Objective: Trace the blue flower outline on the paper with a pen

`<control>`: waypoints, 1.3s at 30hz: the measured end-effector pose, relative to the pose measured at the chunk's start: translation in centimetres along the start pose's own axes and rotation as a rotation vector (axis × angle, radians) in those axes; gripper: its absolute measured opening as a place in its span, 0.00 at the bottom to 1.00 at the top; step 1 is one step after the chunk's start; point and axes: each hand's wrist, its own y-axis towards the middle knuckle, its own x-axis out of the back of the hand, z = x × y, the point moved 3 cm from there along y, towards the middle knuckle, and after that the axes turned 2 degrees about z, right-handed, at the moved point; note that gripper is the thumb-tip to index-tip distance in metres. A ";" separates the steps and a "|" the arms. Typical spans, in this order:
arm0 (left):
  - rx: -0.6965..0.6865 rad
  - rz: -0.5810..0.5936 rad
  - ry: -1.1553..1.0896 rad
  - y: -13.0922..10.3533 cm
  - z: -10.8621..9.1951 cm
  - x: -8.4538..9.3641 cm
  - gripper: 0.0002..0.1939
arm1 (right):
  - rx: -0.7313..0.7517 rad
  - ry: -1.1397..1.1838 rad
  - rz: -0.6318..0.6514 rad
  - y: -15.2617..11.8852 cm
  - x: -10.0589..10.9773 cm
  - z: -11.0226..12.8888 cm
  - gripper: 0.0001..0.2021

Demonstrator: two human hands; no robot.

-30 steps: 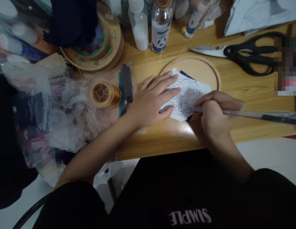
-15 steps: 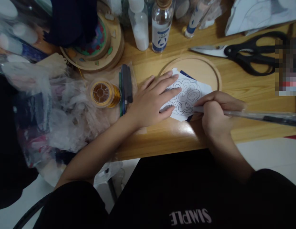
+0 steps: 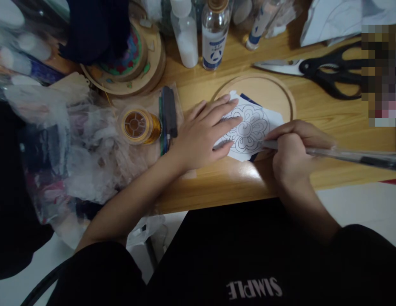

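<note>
A white paper with a flower pattern in black lines lies over a dark blue piece, both on a round wooden plate with a raised rim. My left hand is spread flat, its fingertips pressing on the paper's left side. My right hand grips a clear-barrelled pen. The pen's tip touches or hovers just over the lower right of the flower; which of the two I cannot tell. The far end of the pen points right.
Black-handled scissors lie behind my right hand. Bottles stand at the back. Left of my left hand are a spool of golden thread, several pens and crumpled plastic bags. A wooden disc lies back left.
My right hand and the pen have shifted slightly to the right along the flower's edge. My left hand stays in place on the paper.
</note>
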 end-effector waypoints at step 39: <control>0.016 0.048 0.175 0.4 -0.7 0.8 0.32 | 0.779 -0.607 0.755 2.2 3.0 0.4 0.16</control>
